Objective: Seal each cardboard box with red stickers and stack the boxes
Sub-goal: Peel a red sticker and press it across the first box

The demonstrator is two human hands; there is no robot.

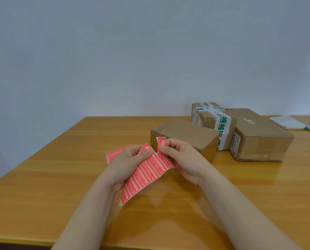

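My left hand [126,164] grips a sheet of red stickers [143,175] over the middle of the table. Thumb and forefinger of my right hand [180,156] pinch the top of one red sticker [161,141] at the sheet's right edge; its upper end stands free of the sheet. Just behind my hands lies a plain cardboard box [184,137]. Further right are a box wrapped in white tape with green print [213,120] and a larger brown box [260,139], side by side and touching. None of the boxes is stacked.
The wooden table [60,177] has its front edge near the bottom of the view. More red stickers [114,154] lie flat behind my left hand. A white notebook [287,122] sits at the far right by the wall.
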